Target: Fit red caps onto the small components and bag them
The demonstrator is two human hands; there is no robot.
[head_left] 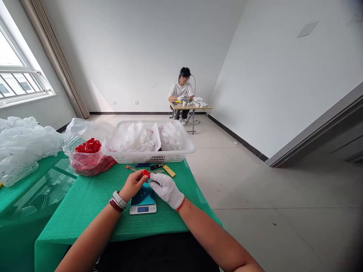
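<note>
Above a small digital scale (143,208), my two hands meet around a small red plastic piece (146,173), which looks round and hollow at its top. My bare left hand (134,184) pinches it from the left. The gloved fingertips of my right hand (166,188) close on its right side, and the white knit glove hides part of it. The scale has a shiny blue plate, and its display seems to read 0.0. Beyond my hands stands a clear plastic bag (85,136) with many similar red pieces (90,146) inside.
A white plastic basket (147,156) with bagged items spans the table's far end. Before it lie a yellow rectangular object (169,170), a black item (157,166) and a lighter-like stick (130,167). Translucent bags (25,143) pile up left. Farther off, a person (181,90) sits at another table.
</note>
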